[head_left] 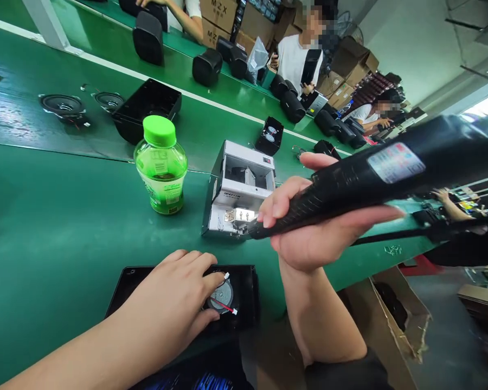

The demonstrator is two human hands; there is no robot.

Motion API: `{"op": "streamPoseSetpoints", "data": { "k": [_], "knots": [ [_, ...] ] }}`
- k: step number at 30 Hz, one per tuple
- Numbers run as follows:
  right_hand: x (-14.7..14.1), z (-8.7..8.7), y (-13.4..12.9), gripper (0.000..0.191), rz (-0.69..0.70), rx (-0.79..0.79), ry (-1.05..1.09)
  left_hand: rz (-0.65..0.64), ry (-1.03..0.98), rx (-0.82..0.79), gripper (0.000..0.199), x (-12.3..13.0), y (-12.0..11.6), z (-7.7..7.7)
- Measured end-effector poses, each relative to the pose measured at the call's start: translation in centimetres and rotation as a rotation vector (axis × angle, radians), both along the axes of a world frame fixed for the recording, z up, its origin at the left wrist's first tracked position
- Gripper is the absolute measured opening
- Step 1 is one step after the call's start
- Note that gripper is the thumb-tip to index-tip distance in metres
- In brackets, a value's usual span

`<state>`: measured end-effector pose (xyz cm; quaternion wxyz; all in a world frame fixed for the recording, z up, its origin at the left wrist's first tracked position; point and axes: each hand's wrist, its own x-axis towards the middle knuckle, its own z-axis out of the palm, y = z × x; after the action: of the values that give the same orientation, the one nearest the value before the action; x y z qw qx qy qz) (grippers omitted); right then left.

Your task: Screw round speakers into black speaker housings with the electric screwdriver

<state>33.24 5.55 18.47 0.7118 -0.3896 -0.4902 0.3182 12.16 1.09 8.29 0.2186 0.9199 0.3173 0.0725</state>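
Observation:
My right hand [313, 241] is wrapped round a black electric screwdriver [345, 187], which slants down to the left. Its lower end reaches the front of a grey screw feeder [250, 192]; my fingers partly hide the tip, so I cannot tell whether it touches. Lower down, my left hand [179, 287] grips a round speaker driver [223, 295] lying magnet up in a black speaker housing [248, 309]. Thumb and fingers bend about the magnet. A short red lead with a white plug [234, 311] lies across the magnet, and my hand covers much of the housing.
A green-capped bottle [160, 168] stands left of the feeder. Behind it are a black box [148, 105] and loose speakers [63, 104]. Several black cabinets [207, 67] line the far bench, where people [295, 62] work. A cardboard box [406, 319] is at lower right.

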Motion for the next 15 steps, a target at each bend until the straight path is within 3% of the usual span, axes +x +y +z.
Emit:
{"op": "streamPoseSetpoints", "data": {
  "k": [4, 9, 12, 15],
  "knots": [
    [0.8, 0.5, -2.3, 0.084, 0.012, -0.070, 0.064, -0.018, -0.053, 0.051, 0.048, -0.5, 0.0, -0.5],
    [3.4, 1.1, -9.4, 0.065, 0.058, -0.070, 0.042, -0.040, -0.101, 0.090, 0.041, -0.9, 0.0, -1.1],
    [3.6, 0.0, -12.9, 0.060, 0.069, -0.084, 0.004, -0.061, -0.095, 0.108, 0.041, -0.9, 0.1, -1.1],
    [2.2, -1.8, -14.2, 0.063, 0.013, -0.079, 0.008, -0.081, -0.075, 0.140, 0.043, -1.1, 0.3, -1.1]
  ]
}}
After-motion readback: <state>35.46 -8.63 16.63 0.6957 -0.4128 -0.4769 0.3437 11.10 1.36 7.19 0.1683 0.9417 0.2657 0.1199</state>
